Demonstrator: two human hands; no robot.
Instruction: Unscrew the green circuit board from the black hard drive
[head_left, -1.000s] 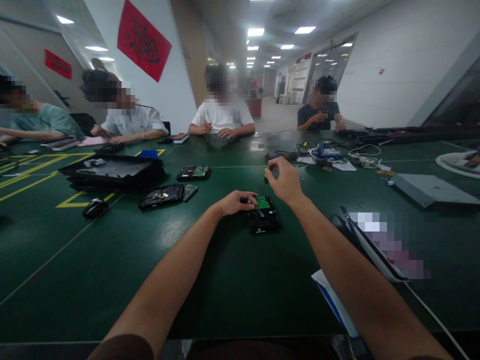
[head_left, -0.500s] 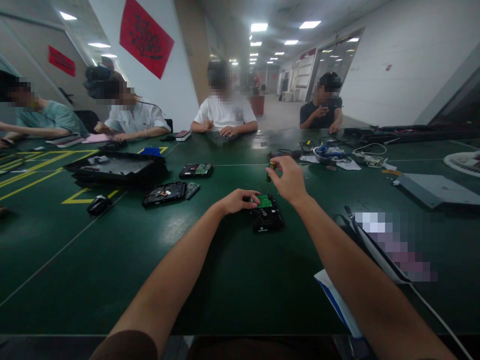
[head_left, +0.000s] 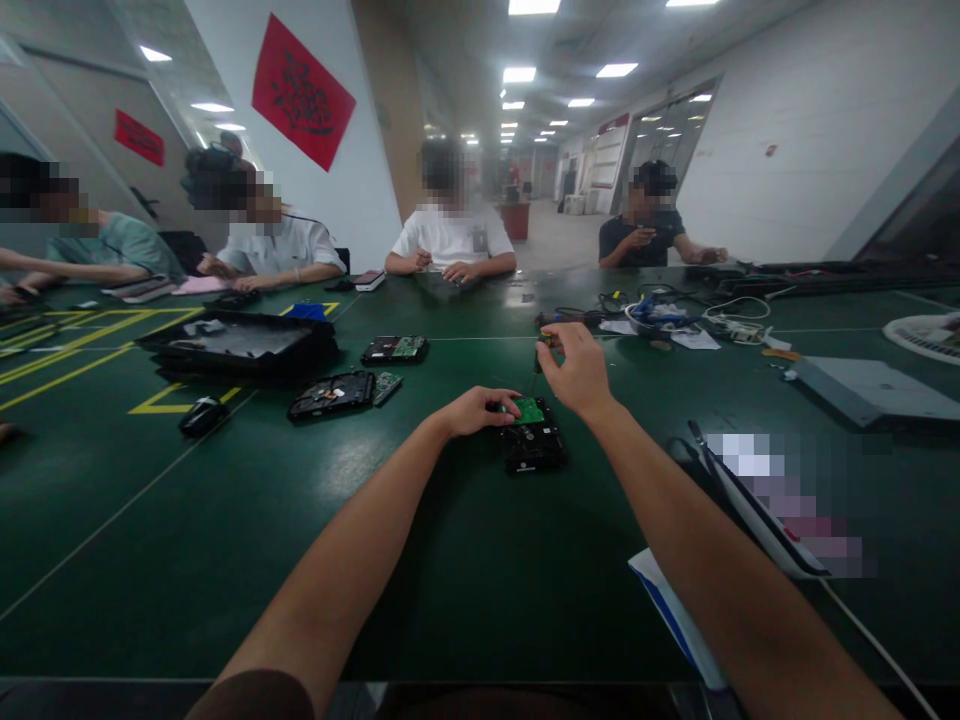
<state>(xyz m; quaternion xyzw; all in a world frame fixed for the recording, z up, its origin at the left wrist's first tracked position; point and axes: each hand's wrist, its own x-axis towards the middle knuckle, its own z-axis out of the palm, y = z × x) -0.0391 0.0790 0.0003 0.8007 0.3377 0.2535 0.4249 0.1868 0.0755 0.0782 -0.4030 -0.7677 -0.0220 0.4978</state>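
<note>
A black hard drive [head_left: 534,448] lies on the green table in front of me, its green circuit board [head_left: 531,410] facing up at the far end. My left hand [head_left: 478,410] grips the drive's left side, with fingertips over the board's edge. Above the far end, my right hand [head_left: 581,372] pinches the handle of a screwdriver [head_left: 538,358]. The screwdriver stands nearly upright and its thin shaft points down at the board. Whether the tip sits in a screw is too small to tell.
Left of the drive lie two more hard drives [head_left: 394,348] [head_left: 332,396], a loose circuit board [head_left: 388,387], a black tray [head_left: 240,345] and a mouse [head_left: 202,416]. Cables [head_left: 660,310], a grey metal case [head_left: 874,390] and a pouch [head_left: 675,610] are at right. Several people sit across the table.
The view has tilted slightly, so the scene sits a little lower. Both my hands keep their places at the drive. The person at the far right has stretched an arm outward.
</note>
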